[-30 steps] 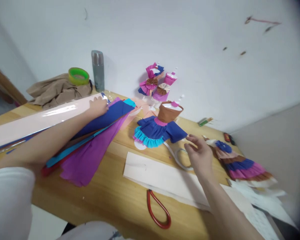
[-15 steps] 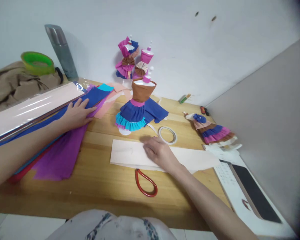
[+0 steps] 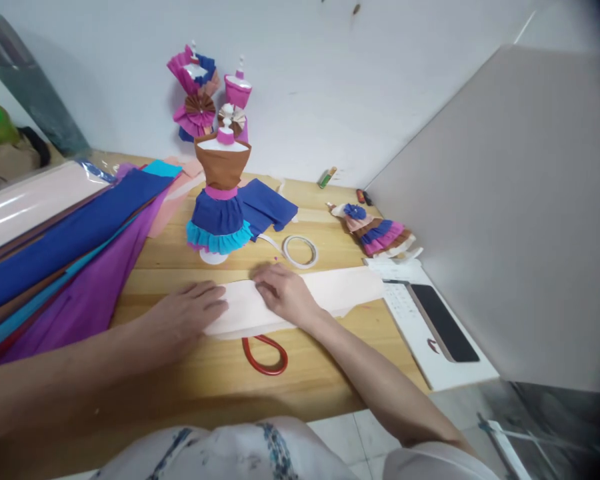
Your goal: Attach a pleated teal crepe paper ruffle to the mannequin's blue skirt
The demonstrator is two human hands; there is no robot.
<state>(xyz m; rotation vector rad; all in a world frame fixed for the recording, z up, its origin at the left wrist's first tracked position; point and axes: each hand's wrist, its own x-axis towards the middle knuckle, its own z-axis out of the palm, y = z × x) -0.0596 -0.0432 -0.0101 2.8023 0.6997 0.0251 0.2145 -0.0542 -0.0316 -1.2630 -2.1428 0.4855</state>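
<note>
A pale pink-white strip of folded paper (image 3: pixel 335 290) lies across the table in front of me. My left hand (image 3: pixel 193 310) rests over its left end, fingers stretched out and lying flat. Bent over the middle of the strip, my right hand (image 3: pixel 287 297) has its fingers curled at the far edge and its thumb on the near side. A red looped handle (image 3: pixel 267 360) sticks out from under the near edge; whatever it belongs to is hidden. Just beyond is a roll of white tape (image 3: pixel 301 252) with a loose tail.
A small dress form (image 3: pixel 223 193) in a brown, blue and turquoise paper dress stands behind the strip, two more at the wall. Coloured paper sheets (image 3: pixel 80 233) pile up at left. A doll-like dress (image 3: pixel 383 233) and a white board (image 3: pixel 430 333) are at right.
My left hand has left the coloured paper pile and come right onto the pale strip's end. The view has turned right. My right hand stays on the strip, nearer its left end.
</note>
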